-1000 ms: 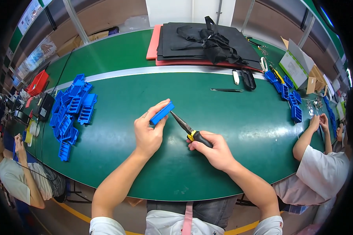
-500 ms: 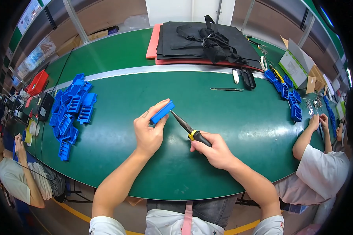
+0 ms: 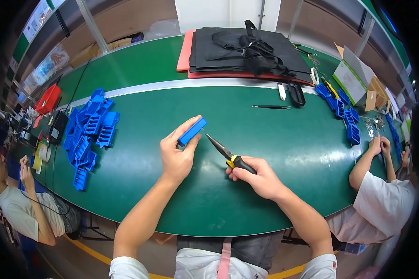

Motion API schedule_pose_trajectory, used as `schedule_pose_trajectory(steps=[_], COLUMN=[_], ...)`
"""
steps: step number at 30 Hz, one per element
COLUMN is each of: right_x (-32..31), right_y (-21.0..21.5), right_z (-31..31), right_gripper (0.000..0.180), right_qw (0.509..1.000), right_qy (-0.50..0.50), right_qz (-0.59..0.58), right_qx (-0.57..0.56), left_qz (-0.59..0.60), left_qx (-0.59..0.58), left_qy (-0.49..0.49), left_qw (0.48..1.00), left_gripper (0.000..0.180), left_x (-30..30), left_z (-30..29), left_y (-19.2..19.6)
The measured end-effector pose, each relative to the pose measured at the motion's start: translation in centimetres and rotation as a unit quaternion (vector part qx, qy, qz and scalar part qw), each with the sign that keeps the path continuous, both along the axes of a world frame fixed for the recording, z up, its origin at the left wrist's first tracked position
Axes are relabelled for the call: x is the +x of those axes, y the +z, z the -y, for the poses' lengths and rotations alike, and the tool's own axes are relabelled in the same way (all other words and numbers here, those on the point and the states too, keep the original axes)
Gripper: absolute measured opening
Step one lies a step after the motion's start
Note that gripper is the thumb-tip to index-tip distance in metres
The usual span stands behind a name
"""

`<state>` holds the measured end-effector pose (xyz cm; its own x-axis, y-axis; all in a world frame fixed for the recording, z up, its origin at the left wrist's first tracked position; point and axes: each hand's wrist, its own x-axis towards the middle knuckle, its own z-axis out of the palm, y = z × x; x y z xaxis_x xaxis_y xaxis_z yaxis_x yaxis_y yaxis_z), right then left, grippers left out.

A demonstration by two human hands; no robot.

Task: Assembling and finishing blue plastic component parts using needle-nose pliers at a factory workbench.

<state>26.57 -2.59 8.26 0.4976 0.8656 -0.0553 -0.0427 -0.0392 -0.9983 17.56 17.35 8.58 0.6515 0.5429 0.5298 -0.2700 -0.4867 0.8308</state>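
Between the fingers and thumb of my left hand is a blue plastic case, tilted and raised over the green table. My right hand is wrapped round the black and yellow handles of needle-nose pliers. The pliers' narrow jaws point up and left at the case, with a small gap between tip and case. A tiny piece seems to stick out of the case's right side, too small to name. A heap of similar blue cases with slots lies to the left.
Tweezers, a white tool and a black holder lie toward the back right. Black sheets with straps on top are stacked behind. More blue cases lie at right. One person sits at each side.
The pliers have drawn back a little, right and down, from the blue case. My left hand still holds the case in nearly the same place.
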Motion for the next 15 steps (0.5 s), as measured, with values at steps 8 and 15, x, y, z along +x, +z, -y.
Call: schedule_pose_trajectory(steps=[8,15], right_x=[-0.6,-0.4], right_y=[1.2,0.7], right_z=[0.1,0.2], right_gripper=[0.017,0.015], right_qw=[0.996,0.993], right_qy=[0.05,0.052], right_qz=[0.064,0.1], right_qx=[-0.035,-0.027], left_qz=[-0.016,-0.014], left_qx=[0.008,0.038], left_qy=[-0.03,-0.021], left_qw=[0.999,0.999], left_gripper=[0.045,0.042], left_x=[0.0,0.1], left_z=[0.6,0.5], left_y=[0.1,0.0])
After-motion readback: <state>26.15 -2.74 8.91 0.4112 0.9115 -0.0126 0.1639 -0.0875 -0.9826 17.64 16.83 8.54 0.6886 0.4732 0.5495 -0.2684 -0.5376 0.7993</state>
